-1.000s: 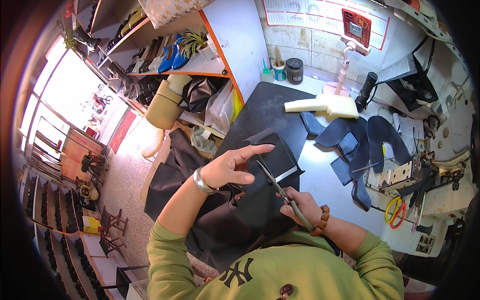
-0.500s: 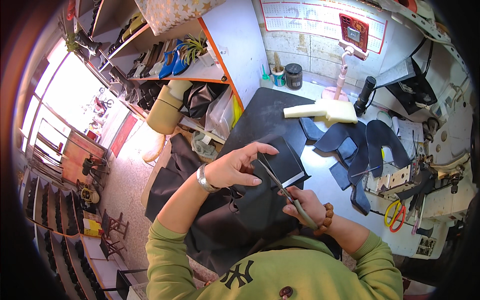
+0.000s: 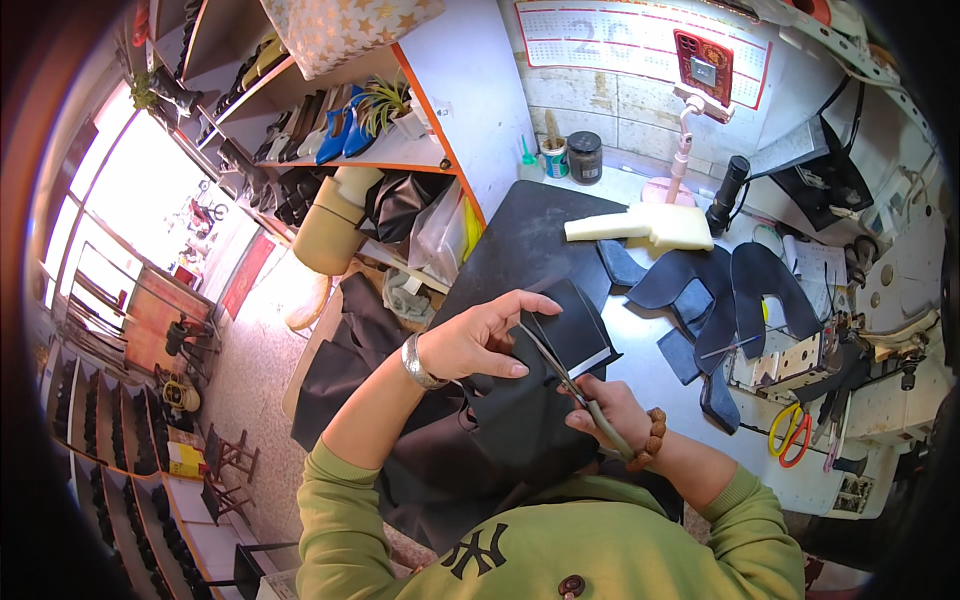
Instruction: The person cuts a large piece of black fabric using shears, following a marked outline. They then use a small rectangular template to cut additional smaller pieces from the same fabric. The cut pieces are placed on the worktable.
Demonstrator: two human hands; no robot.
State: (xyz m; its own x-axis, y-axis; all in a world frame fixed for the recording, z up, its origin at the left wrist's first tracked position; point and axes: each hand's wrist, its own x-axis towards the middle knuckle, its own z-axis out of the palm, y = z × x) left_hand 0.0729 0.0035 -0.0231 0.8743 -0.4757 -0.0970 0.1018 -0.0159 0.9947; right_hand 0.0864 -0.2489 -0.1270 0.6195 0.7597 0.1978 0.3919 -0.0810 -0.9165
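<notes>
Large folds of thin black leather-like sheet (image 3: 430,480) drape over my lap and up to the bench edge. My left hand (image 3: 480,340), with a silver bangle at the wrist, grips the sheet beside a folded flap; the index finger lies along its top edge, and the lower fingers are partly hidden. In my right hand (image 3: 610,415) is a pair of scissors (image 3: 550,360), their long blades pointing up and left across the sheet toward my left fingertips. The black flap (image 3: 578,325), with a pale strip on its lower edge, lies just beyond the blades.
Dark blue padded pieces (image 3: 690,285) and a cream foam block (image 3: 675,228) lie on the bench past my hands. Yellow-and-red scissors (image 3: 790,432) sit at the right by a sewing machine (image 3: 885,385). A phone stand (image 3: 680,150) rises behind; shoe shelves (image 3: 400,150) are at left.
My left hand has shifted very slightly right along with the sheet. The scissors stay in nearly the same place, and the view has tilted a little.
</notes>
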